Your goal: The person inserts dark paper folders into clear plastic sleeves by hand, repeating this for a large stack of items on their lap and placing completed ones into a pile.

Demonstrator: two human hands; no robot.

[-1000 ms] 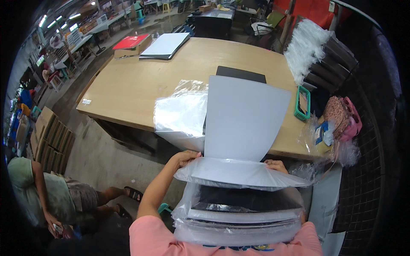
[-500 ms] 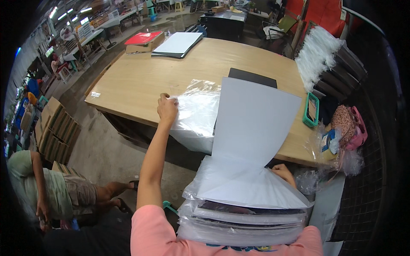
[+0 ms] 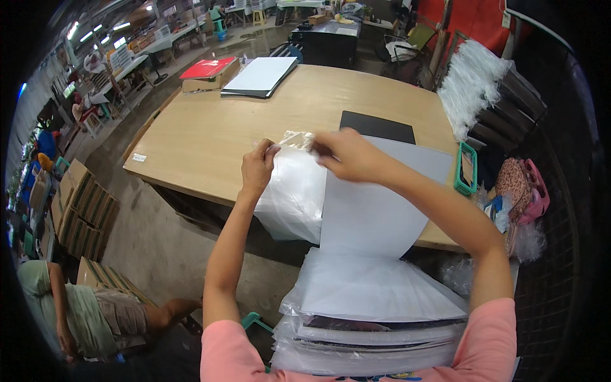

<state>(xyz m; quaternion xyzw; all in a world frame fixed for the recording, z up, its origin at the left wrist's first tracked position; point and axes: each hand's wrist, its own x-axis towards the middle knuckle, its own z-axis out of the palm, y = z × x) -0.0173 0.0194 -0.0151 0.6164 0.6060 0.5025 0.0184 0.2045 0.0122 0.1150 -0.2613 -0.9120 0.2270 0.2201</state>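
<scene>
My left hand (image 3: 258, 167) and my right hand (image 3: 347, 155) both pinch the top edge of a clear plastic bag (image 3: 294, 197) that hangs over the front edge of the wooden table (image 3: 210, 137). A large white sheet (image 3: 375, 207) stands curved upward behind my right forearm, leaning against the table edge. Its lower end rests on a stack of bagged white and dark sheets (image 3: 369, 318) on my lap.
On the table lie a black sheet (image 3: 377, 126), a white pad on a dark folder (image 3: 259, 76) and a red-topped box (image 3: 209, 71). A green basket (image 3: 464, 169) and bundles of clear bags (image 3: 474, 86) sit at right. Another person (image 3: 83, 315) sits low at left beside cardboard boxes (image 3: 86, 207).
My left hand rose from the stack to the clear bag on the table edge. My right hand then left the white sheet and joined it at the bag's top edge.
</scene>
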